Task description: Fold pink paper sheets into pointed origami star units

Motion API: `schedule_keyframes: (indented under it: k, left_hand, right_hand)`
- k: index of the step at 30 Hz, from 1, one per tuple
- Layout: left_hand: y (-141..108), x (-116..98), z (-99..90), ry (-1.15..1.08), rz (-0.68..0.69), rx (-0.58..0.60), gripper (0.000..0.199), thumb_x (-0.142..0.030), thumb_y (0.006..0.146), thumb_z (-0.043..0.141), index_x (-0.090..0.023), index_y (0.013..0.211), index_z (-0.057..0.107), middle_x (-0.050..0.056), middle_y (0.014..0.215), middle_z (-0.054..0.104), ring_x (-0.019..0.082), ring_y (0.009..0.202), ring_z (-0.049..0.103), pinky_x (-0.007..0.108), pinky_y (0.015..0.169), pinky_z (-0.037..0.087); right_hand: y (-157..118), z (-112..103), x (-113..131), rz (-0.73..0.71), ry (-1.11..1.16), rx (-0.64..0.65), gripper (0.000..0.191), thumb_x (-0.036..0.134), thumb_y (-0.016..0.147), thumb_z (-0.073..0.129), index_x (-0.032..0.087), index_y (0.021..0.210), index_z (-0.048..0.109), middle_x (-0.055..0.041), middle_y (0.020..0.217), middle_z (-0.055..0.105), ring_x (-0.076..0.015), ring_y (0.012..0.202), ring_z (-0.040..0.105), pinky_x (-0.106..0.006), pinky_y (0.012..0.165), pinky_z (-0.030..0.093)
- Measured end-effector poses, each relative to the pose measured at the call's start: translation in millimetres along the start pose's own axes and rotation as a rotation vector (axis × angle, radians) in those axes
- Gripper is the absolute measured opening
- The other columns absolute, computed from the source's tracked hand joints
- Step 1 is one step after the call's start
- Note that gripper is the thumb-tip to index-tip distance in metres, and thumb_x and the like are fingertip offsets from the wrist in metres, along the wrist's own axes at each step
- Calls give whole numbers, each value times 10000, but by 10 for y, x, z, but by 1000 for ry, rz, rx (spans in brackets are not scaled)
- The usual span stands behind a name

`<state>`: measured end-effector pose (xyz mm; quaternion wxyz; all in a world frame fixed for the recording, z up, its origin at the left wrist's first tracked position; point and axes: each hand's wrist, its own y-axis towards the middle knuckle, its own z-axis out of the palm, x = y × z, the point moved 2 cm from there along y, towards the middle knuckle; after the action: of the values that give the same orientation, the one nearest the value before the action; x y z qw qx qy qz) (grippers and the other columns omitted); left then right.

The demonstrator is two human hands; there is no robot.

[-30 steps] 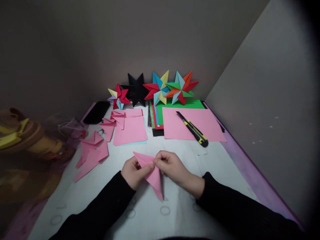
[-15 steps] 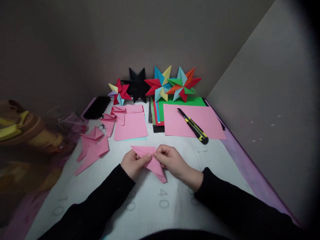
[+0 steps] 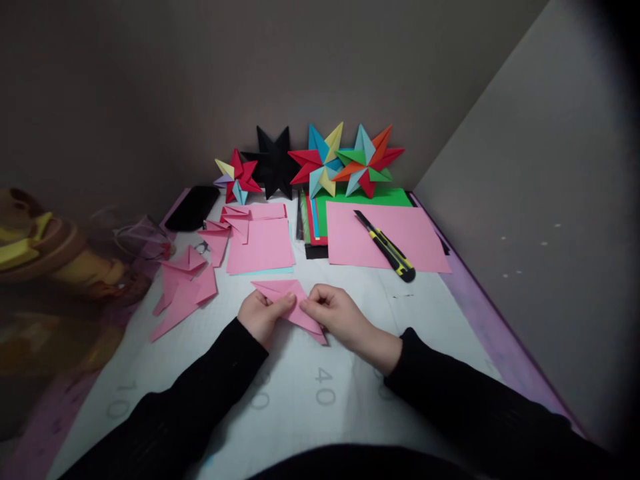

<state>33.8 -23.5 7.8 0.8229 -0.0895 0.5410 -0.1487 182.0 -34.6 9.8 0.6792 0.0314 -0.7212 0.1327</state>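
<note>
Left hand (image 3: 259, 319) and right hand (image 3: 343, 320) are both pinching that folded pink paper (image 3: 300, 319), one per side; utility knife (image 3: 387, 249) lies beyond it, off right.

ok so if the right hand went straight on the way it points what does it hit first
The folded pink paper, which the right hand is touching. Past that, probably the left hand, though depth is hard to judge here.

Room between right fingers (image 3: 323, 294) and cutter (image 3: 385, 247)
</note>
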Motion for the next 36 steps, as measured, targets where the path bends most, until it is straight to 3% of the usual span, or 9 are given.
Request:
schedule_keyframes:
  k: [7, 11, 14, 18, 22, 26, 31, 36]
  left_hand:
    - [78, -63, -80, -47, 70, -93, 245, -245, 584, 825, -105, 724, 680, 36, 643, 690, 150, 574, 609, 263, 582, 475]
    - [143, -212, -185, -104, 119, -155, 348, -249, 545, 852, -85, 808, 693, 68, 713, 717, 196, 690, 664, 298, 672, 522]
    - [185, -342, -291, -151, 157, -257, 387, -221, 490, 876, -108, 811, 692, 44, 734, 725, 173, 684, 668, 261, 660, 531]
    - [207, -362, -354, -152, 154, -301, 376, -214, 481, 875, -107, 785, 682, 29, 723, 719, 145, 653, 655, 225, 626, 522]
    - [182, -236, -294, -58, 147, -256, 404, -288, 516, 860, -94, 819, 676, 71, 775, 725, 197, 728, 669, 280, 664, 522]
    - [178, -225, -190, 24, 148, -245, 392, -340, 534, 844, -102, 783, 655, 33, 670, 684, 156, 600, 624, 260, 575, 495]
    - [286, -536, 13, 30, 259, -204, 355, -298, 547, 832, -145, 734, 571, -80, 521, 531, 75, 490, 532, 195, 522, 461]
    - [447, -1011, 194, 42, 447, -170, 320, -297, 580, 798, -151, 741, 563, -90, 501, 494, 60, 454, 474, 189, 513, 436]
  right_hand:
    - [-15, 47, -48, 56, 25, 68, 262, 314, 757, 617, 197, 603, 440, 73, 491, 439, -74, 423, 406, -199, 423, 309]
    - [-35, 40, -34, 38, -4, 80, 225, 275, 746, 606, 185, 595, 465, 69, 510, 420, -69, 460, 364, -202, 443, 273]
    - [-51, 17, -24, 41, 10, 88, 218, 269, 742, 599, 186, 589, 468, 71, 505, 401, -69, 458, 334, -208, 441, 250]
    - [-37, -21, -23, 26, 79, 35, 230, 310, 781, 570, 194, 613, 463, 58, 525, 439, -75, 456, 342, -213, 440, 260]
    - [0, -7, -26, -26, 131, 27, 220, 390, 787, 603, 194, 750, 509, 49, 620, 474, -81, 498, 382, -214, 474, 303]
    - [46, 12, 42, -58, 39, 69, 216, 372, 781, 620, 183, 740, 525, 32, 655, 496, -98, 553, 427, -227, 516, 322]
    - [205, -68, 333, -188, -71, -59, 238, 334, 819, 541, 184, 641, 489, 38, 606, 447, -107, 563, 414, -232, 538, 328]
    - [373, -154, 644, -247, -118, -48, 219, 355, 830, 499, 188, 690, 519, 12, 641, 535, -116, 554, 466, -230, 521, 359]
